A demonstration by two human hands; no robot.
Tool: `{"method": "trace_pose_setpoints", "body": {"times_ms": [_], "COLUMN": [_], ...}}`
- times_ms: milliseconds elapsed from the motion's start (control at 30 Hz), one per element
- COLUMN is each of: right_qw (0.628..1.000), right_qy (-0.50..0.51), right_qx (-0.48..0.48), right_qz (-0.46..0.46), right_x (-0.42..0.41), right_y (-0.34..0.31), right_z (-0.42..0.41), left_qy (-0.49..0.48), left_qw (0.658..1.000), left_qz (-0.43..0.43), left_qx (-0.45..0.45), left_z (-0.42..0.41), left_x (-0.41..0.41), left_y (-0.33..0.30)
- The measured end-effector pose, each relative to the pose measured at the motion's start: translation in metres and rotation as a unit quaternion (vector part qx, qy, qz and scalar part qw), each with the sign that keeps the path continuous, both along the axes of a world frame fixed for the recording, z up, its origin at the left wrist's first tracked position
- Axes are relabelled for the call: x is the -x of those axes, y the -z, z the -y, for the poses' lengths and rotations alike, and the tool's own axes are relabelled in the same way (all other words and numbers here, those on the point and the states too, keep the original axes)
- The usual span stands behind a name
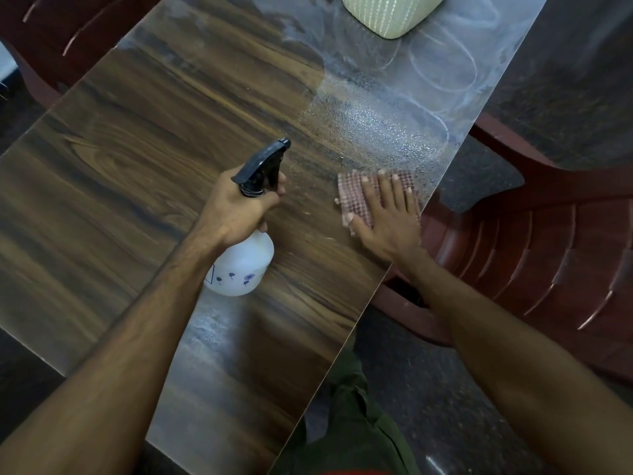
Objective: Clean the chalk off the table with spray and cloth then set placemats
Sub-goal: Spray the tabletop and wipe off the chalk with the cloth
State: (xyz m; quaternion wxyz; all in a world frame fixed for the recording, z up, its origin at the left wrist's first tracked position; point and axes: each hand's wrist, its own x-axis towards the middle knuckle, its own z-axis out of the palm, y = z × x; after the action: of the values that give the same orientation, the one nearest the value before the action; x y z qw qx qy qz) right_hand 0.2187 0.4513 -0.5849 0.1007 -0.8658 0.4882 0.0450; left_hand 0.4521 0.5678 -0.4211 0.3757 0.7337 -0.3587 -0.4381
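Honestly, the biggest risk I can see is the cloth (371,197) going over the edge. It's sitting right of centre in the frame, close to the right rim of the desk (144,173), with the right hand (383,221) flat on top, fingers (386,186) straight and spread, pressing it down. A hard swipe toward the right and it could slide off onto the red chair (534,241).

The left hand (236,207) is wrapped round the neck of the spray bottle (245,255) near the middle of the frame, nozzle pointing at the wet, beaded patch just above the cloth. Another squeeze from there would probably mist the right hand too, and the droplets are already close to the rim, so they could drip to the floor.

Chalk loops (442,63) are still all over the upper right, and a ribbed pale green thing (390,15) stands right among them at the top edge. Wiping around it could leave a chalky ring or bump it.

Hard to say what that green object is, as it's cut off at the top. I can't see the trigger finger properly, no placemats are in view, and how much liquid is in the bottle isn't clear.
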Motion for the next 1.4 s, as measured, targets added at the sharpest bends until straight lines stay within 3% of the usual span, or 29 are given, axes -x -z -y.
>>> {"method": "trace_pose_setpoints", "body": {"times_ms": [200, 300, 500, 633, 833, 1000, 1233, 1400], "right_qw": [0.987, 0.979, 1.0, 0.999, 0.991, 0.97, 0.998, 0.993], "right_qy": [-0.152, -0.2, -0.022, 0.03, -0.132, -0.239, -0.066, -0.115], "right_qx": [-0.035, -0.034, -0.017, -0.027, -0.027, -0.038, -0.017, -0.005], "right_qz": [0.027, 0.03, -0.003, 0.0, 0.008, 0.001, -0.012, -0.001], "right_x": [0.016, 0.028, 0.018, -0.012, -0.036, 0.007, -0.045, -0.122], "right_y": [0.0, -0.001, 0.001, -0.003, -0.005, -0.004, -0.005, -0.004], "right_z": [-0.104, -0.089, 0.037, 0.053, -0.029, -0.052, 0.064, 0.042], "left_qy": [-0.038, -0.053, -0.091, -0.111, -0.144, -0.165, -0.196, -0.202], "left_qw": [0.999, 0.998, 0.996, 0.994, 0.989, 0.986, 0.98, 0.979], "left_qz": [-0.016, -0.007, -0.001, 0.003, 0.002, 0.006, 0.015, 0.022], "left_qx": [0.018, 0.024, 0.017, 0.016, 0.018, 0.021, 0.018, 0.028], "left_z": [0.001, -0.001, -0.01, -0.013, -0.009, -0.007, -0.016, -0.017], "left_x": [-0.001, -0.004, -0.009, -0.007, -0.006, -0.014, -0.027, -0.031], "left_y": [0.006, 0.006, 0.011, 0.009, -0.001, 0.0, 0.004, 0.002]}}
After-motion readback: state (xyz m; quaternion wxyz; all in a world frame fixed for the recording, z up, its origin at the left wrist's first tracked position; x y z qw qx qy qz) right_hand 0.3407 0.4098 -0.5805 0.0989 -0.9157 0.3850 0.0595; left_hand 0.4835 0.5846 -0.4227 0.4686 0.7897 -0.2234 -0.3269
